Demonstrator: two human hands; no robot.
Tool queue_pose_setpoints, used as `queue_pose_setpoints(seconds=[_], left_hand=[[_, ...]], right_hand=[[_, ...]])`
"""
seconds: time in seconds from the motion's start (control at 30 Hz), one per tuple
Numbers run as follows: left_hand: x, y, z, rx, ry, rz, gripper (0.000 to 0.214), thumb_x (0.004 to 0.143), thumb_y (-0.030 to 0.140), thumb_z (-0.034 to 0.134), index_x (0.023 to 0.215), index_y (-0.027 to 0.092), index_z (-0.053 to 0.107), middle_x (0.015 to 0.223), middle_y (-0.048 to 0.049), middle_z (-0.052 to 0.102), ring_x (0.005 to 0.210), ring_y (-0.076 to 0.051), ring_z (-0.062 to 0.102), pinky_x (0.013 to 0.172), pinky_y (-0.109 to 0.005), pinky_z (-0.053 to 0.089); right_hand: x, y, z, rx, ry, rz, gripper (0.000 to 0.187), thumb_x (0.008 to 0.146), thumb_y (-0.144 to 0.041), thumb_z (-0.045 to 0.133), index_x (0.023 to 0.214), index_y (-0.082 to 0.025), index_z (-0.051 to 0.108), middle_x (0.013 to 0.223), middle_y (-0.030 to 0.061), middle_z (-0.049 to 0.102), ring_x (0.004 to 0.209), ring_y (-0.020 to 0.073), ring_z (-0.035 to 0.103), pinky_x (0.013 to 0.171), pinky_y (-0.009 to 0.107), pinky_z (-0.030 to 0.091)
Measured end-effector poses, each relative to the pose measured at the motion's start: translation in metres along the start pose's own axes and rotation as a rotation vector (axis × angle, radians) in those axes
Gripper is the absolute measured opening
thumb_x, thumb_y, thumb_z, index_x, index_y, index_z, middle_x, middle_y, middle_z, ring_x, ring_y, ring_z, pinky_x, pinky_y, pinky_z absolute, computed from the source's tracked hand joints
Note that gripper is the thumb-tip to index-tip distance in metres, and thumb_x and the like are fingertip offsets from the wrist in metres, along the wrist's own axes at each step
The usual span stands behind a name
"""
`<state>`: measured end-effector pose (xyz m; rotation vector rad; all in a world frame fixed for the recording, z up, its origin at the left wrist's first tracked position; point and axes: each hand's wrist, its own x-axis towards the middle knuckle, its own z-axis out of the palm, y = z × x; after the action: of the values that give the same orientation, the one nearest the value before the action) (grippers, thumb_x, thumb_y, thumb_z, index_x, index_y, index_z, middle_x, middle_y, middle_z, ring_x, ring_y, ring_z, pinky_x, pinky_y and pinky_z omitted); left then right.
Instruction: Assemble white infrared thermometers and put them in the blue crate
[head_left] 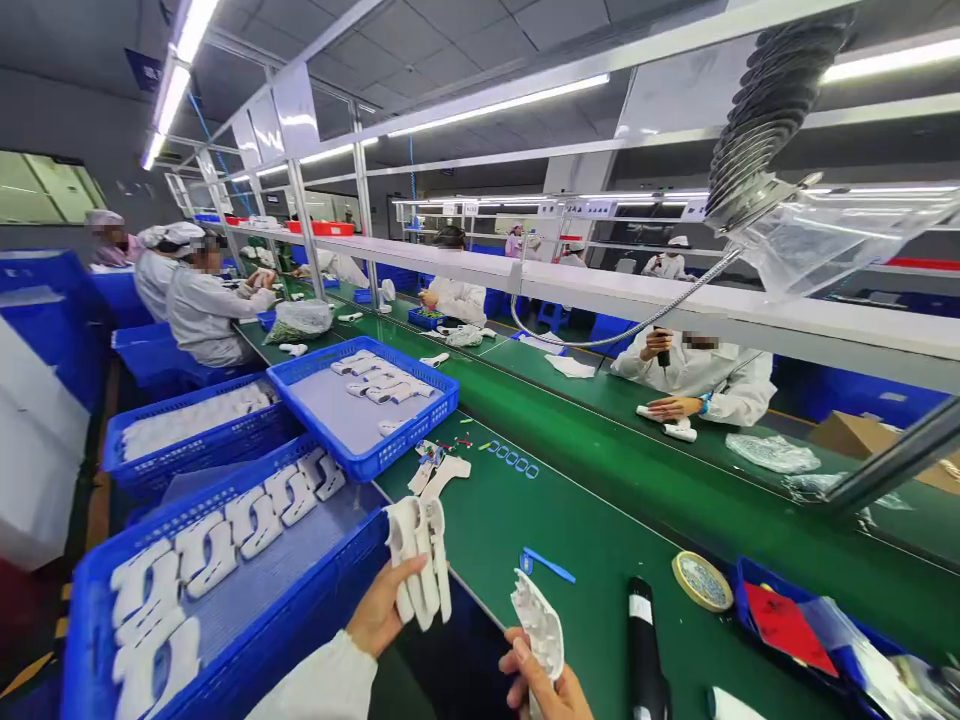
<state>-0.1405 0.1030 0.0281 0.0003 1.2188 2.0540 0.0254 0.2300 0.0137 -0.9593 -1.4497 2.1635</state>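
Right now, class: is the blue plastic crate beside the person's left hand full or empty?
Partly full: the blue plastic crate holds rows of white moulded pieces, grey liner bare by the left hand.

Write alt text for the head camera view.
The left hand holds several white molded plastic parts, the right hand another white molded plastic part, beside a blue crate of similar parts at a green workbench. Co-workers in white sit beyond.

left hand [386,608] raised at lower centre, fingers closed in a grip, forearm covered by white sleeve [315,685]. right hand [544,688] at bottom edge, also gripping, thumb up, wrist out of frame. both hands bare.
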Motion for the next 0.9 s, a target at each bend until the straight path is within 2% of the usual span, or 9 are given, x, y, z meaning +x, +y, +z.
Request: queue_pose_setpoints(seconds=[0.17,0.33,0.43,0.5,0.6,0.7,0.8,0.87,0.9], left_hand=[[0.127,0.035,0.029,0.148,-0.043,0.028,0.033,0.064,0.02,0.071,0.092,0.008,0.061,0.076,-0.0096,0.07,0.076,-0.024,0.067,0.072,-0.034,0.052],[0.244,0.064,0.057,0.472,0.018,0.106,0.028,0.074,0.014,0.063,0.101,0.012,0.056,0.091,-0.0053,0.066,0.08,-0.017,0.063,0.078,-0.038,0.05],[0.301,0.071,0.062,0.689,0.095,0.151,0.022,0.079,0.017,0.059,0.1,0.012,0.056,0.099,-0.0054,0.062,0.09,-0.018,0.06,0.085,-0.041,0.047],[0.329,0.071,0.059,0.817,0.133,0.167,0.021,0.08,0.02,0.059,0.099,0.012,0.057,0.103,-0.0061,0.061,0.096,-0.02,0.057,0.087,-0.043,0.045],[0.351,0.068,0.051,0.966,0.156,0.172,0.021,0.08,0.023,0.059,0.099,0.013,0.057,0.105,-0.0066,0.06,0.1,-0.021,0.056,0.089,-0.045,0.043],[0.355,0.071,0.05,1.053,0.152,0.185,0.029,0.078,0.021,0.06,0.106,0.014,0.055,0.114,-0.0082,0.057,0.108,-0.024,0.051,0.094,-0.049,0.038],[0.343,0.081,0.052,1.069,0.155,0.231,0.062,0.064,0.016,0.07,0.121,0.013,0.045,0.135,-0.0143,0.039,0.129,-0.031,0.029,0.107,-0.051,0.021],[0.321,0.087,0.051,1.057,0.145,0.259,0.084,0.054,0.015,0.075,0.129,0.011,0.036,0.143,-0.0169,0.026,0.135,-0.032,0.012,0.111,-0.045,0.009],[0.306,0.087,0.049,1.008,0.115,0.242,0.087,0.054,0.017,0.076,0.13,0.011,0.034,0.145,-0.0162,0.022,0.136,-0.031,0.008,0.112,-0.041,0.007]], right_hand=[[0.114,-0.038,0.034,0.097,-0.013,0.012,0.055,0.048,-0.051,0.079,0.085,-0.013,0.066,0.073,0.0054,0.066,0.052,0.0117,0.055,0.047,0.022,0.042],[0.242,-0.061,0.083,0.206,0.027,0.033,0.061,0.045,-0.053,0.078,0.09,-0.013,0.063,0.088,0.0082,0.067,0.069,0.0166,0.062,0.059,0.025,0.048],[0.301,-0.062,0.109,0.259,0.049,0.065,0.063,0.044,-0.054,0.077,0.09,-0.014,0.061,0.093,0.0087,0.066,0.076,0.019,0.063,0.064,0.027,0.049],[0.325,-0.058,0.119,0.277,0.058,0.085,0.065,0.043,-0.055,0.076,0.092,-0.014,0.06,0.094,0.0089,0.066,0.078,0.02,0.064,0.066,0.029,0.049],[0.339,-0.052,0.124,0.282,0.074,0.113,0.066,0.042,-0.057,0.076,0.09,-0.015,0.06,0.093,0.0086,0.067,0.079,0.021,0.064,0.067,0.03,0.049],[0.333,-0.049,0.117,0.271,0.087,0.13,0.065,0.042,-0.056,0.076,0.089,-0.015,0.062,0.089,0.0074,0.067,0.078,0.0202,0.063,0.067,0.029,0.049],[0.313,-0.047,0.1,0.255,0.107,0.146,0.068,0.041,-0.058,0.077,0.09,-0.014,0.063,0.087,0.0069,0.068,0.071,0.0182,0.062,0.064,0.028,0.049],[0.294,-0.047,0.082,0.245,0.132,0.156,0.069,0.04,-0.059,0.077,0.09,-0.013,0.064,0.082,0.0067,0.068,0.065,0.0166,0.061,0.059,0.027,0.049],[0.283,-0.046,0.072,0.243,0.15,0.159,0.067,0.041,-0.058,0.078,0.089,-0.013,0.064,0.079,0.0062,0.068,0.061,0.0157,0.06,0.056,0.026,0.048]])
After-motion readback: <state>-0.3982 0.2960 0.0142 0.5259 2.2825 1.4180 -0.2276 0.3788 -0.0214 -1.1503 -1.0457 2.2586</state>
